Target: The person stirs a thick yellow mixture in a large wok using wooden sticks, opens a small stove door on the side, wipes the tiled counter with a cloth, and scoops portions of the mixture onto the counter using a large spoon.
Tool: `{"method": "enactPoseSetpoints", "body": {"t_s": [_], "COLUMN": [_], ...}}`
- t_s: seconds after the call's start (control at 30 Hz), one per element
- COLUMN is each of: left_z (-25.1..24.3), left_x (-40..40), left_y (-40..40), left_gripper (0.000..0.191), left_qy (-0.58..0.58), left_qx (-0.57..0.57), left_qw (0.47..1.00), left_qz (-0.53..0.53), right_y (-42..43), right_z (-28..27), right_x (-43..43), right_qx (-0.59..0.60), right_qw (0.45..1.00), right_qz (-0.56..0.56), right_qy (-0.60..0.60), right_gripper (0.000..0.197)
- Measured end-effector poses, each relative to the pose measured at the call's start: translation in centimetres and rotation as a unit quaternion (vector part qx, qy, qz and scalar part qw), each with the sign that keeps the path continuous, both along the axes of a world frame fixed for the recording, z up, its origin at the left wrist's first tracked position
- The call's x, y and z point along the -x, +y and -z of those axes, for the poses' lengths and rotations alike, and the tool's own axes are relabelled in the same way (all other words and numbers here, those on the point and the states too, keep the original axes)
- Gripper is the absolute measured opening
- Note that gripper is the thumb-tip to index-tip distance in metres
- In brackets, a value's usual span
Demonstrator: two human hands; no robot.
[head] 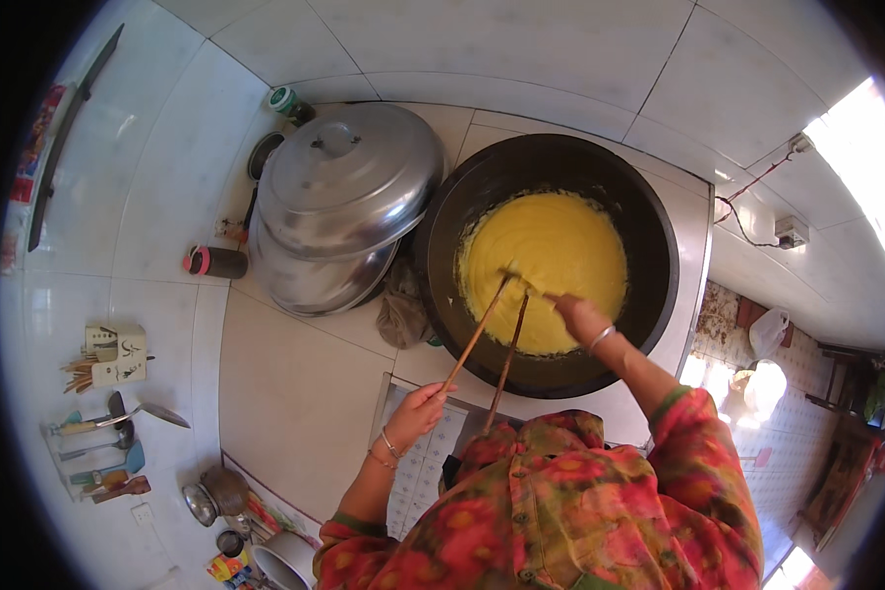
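A large dark wok [653, 243] set into the tiled stove top holds a thick yellow batter-like mixture [560, 236]. My left hand [417, 413] grips the end of a wooden stick [476, 339], whose far end reaches into the mixture. Beside it a second, darker stick [507, 361] leans over the wok's near rim, its lower end against my floral clothing and its tip at the mixture. My right hand [581, 318] is over the mixture, fingers pointing at the stick tips. Blur hides whether anything thin is in its fingers.
Left of the wok, a large metal lid [369, 177] rests tilted on another metal vessel [317, 273]. A grey cloth [404, 313] lies between them and the wok. A dark bottle [221, 262] stands by the left wall, near hanging ladles and spatulas [114, 442].
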State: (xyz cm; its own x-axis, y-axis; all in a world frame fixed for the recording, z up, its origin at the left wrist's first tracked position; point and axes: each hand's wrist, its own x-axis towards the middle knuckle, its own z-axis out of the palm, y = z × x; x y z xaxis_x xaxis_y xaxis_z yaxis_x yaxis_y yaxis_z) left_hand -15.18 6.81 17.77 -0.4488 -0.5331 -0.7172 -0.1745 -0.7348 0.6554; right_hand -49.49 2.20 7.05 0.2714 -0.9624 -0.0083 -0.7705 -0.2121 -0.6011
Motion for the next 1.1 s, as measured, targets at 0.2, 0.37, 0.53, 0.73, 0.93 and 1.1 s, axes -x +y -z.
{"method": "enactPoseSetpoints", "body": {"t_s": [0.2, 0.37, 0.53, 0.73, 0.93, 1.1], "left_z": [-0.1, 0.3, 1.8, 2.1, 1.5, 1.3], "left_x": [-0.2, 1.2, 1.4, 2.4, 2.5, 3.5], "left_y": [0.5, -0.2, -0.2, -0.7, -0.3, -0.4], "left_gripper": [0.025, 0.023, 0.018, 0.018, 0.028, 0.032], "left_qy": [-0.033, -0.065, -0.045, -0.022, -0.045, -0.123], "left_qx": [0.011, 0.027, 0.048, 0.005, -0.002, 0.076], "left_qw": [0.999, 0.997, 0.998, 1.0, 0.999, 0.988], "left_qz": [-0.024, 0.025, 0.014, 0.016, -0.016, 0.053], "right_y": [2.0, -1.0, 1.8, -1.7, 3.4, 0.0], "right_z": [-4.8, 2.1, -5.3, -1.2, -4.8, -1.2], "right_x": [-3.2, 0.7, -2.4, 1.6, -2.0, 1.4], "right_qx": [-0.049, -0.016, -0.087, -0.056, -0.05, -0.062], "right_qw": [0.996, 0.998, 0.991, 0.993, 0.995, 0.996], "right_qz": [-0.079, 0.059, -0.104, 0.095, -0.089, 0.053], "right_qy": [-0.006, 0.008, 0.004, 0.035, -0.013, 0.043], "right_gripper": [0.042, 0.045, 0.054, 0.052, 0.052, 0.048]}}
